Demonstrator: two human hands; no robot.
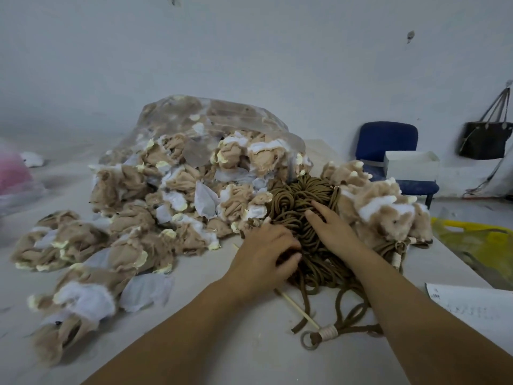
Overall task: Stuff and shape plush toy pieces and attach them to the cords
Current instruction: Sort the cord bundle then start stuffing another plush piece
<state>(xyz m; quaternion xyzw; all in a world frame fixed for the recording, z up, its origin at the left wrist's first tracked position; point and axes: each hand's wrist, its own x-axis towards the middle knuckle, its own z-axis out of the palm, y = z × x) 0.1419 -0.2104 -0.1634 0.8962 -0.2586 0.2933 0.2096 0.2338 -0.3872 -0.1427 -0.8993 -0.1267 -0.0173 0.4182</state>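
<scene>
A tangled heap of brown cords (299,201) lies in the middle of the table. My left hand (263,254) is on its near left side with fingers curled into the cords. My right hand (330,226) rests on top of the heap, fingers fairly straight. A large pile of unstuffed beige and white plush pieces (144,207) spreads to the left, spilling from a clear plastic bag (211,115). Stuffed plush pieces (383,209) lie to the right of the cords. A thin wooden stick (298,309) lies under the cords. One cord end has a ring and white wrapping (319,336).
A sheet of paper (477,307) lies at the table's right edge. A yellow bag (480,248) sits lower right. A blue chair (388,145) with a white box (410,165) stands by the wall, and a dark handbag (485,140) hangs there. Something pink (12,173) sits at far left.
</scene>
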